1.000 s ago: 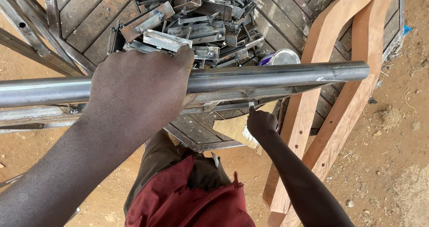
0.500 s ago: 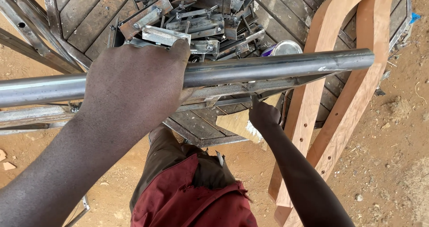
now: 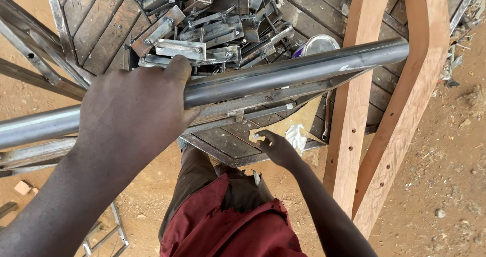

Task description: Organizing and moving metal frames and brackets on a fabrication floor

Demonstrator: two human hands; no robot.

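Two hands: both the person's own, doing different work.
Left hand (image 3: 129, 110): wrapped over the long steel pipe (image 3: 283, 74), fingers curled round its far side, holding it level above the worktop (image 3: 101, 19).
Right hand (image 3: 276, 148): lower down, at the near edge of the worktop, fingers bent against a flat tan board (image 3: 304, 123); whether it pinches anything I cannot tell.
Pipe position: runs out to both sides of the left hand; the long free end reaches past the right hand to the wooden frame (image 3: 390, 100).
Beyond left hand: a heap of metal brackets (image 3: 202, 24) with bolts, just past the knuckles.
Near right hand: a crumpled pale rag (image 3: 295, 135) just beside it, and a round tin lid (image 3: 319, 44) further off under the pipe.
Risk, leverage: one hand carries the pipe, with much length hanging to the right; it looks likely to dip or roll in the grip.
Risk, strike: a dipping end could knock the wooden frame or come down on the right hand working below.
Risk, cuts: bracket edges and bolt ends sit close to the left fingers; a slide forward could graze them.
Risk, footing: loose sandy ground (image 3: 435, 186) and steel scrap lying by the legs could trip a step.
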